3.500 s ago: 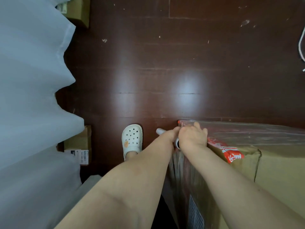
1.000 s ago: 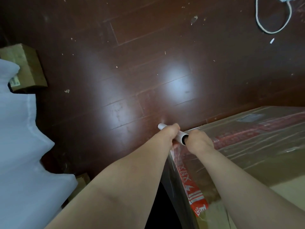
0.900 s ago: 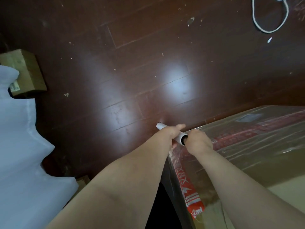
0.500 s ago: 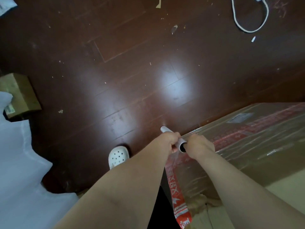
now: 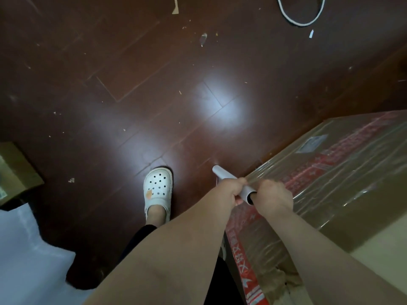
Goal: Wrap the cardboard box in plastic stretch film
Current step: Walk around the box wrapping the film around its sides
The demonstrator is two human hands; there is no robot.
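The large brown cardboard box (image 5: 352, 227) stands on the dark reddish-brown wooden floor (image 5: 154, 84), filling the lower right of the view, with its nearest upper corner right under the hands. Clear plastic stretch film (image 5: 343, 172) already lies wrinkled over its top face and over the red printed tape (image 5: 240, 254) running down the near edge, while the lower side looks bare. The left hand (image 5: 229, 191) has its fingers curled round the middle of the pale grey film roll tube (image 5: 221, 173), whose far end sticks out over the floor. The right hand (image 5: 273, 198) is closed at the tube's open near end, though how its fingers sit there is hidden. The roll looks light and stiff, best held at both ends so it can turn. The film itself is thin, clingy and stretchy, likely to bunch or tear at the sharp corner if pulled slack or askew. The box looks bulky and probably too heavy to turn, so walking round it suits better. A foot in a white perforated clog (image 5: 158, 187) stands left of the hands, and a white cable (image 5: 301, 22) loops near the top edge.
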